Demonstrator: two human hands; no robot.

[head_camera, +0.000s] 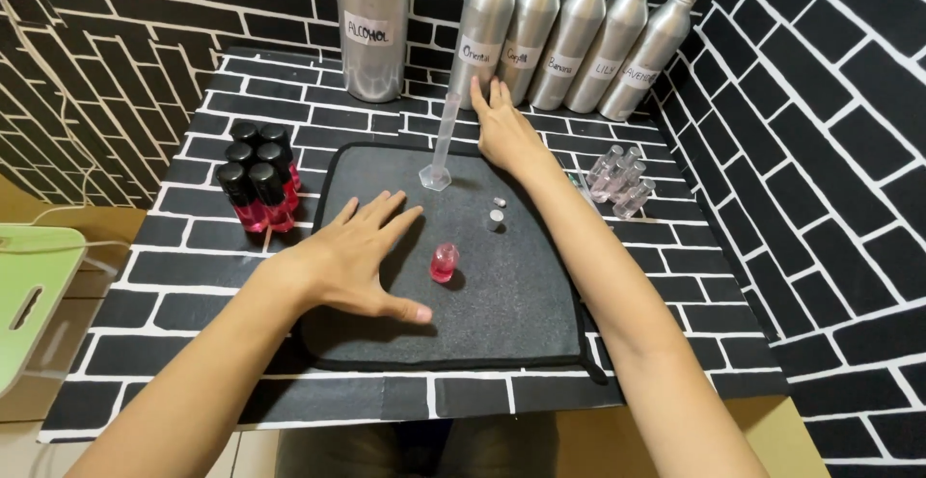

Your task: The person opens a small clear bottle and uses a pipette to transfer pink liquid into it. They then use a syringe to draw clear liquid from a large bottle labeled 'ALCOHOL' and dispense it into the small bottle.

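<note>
Head view: both hands spread flat, each grip wide; left hand [362, 256] beside one pink bottle [444, 263]; right hand [502, 131] touching five silver bottles [577, 39].

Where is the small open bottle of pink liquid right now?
In the head view the small pink bottle stands upright near the middle of the black mat, just right of the left hand and below the two small metal caps.
</note>
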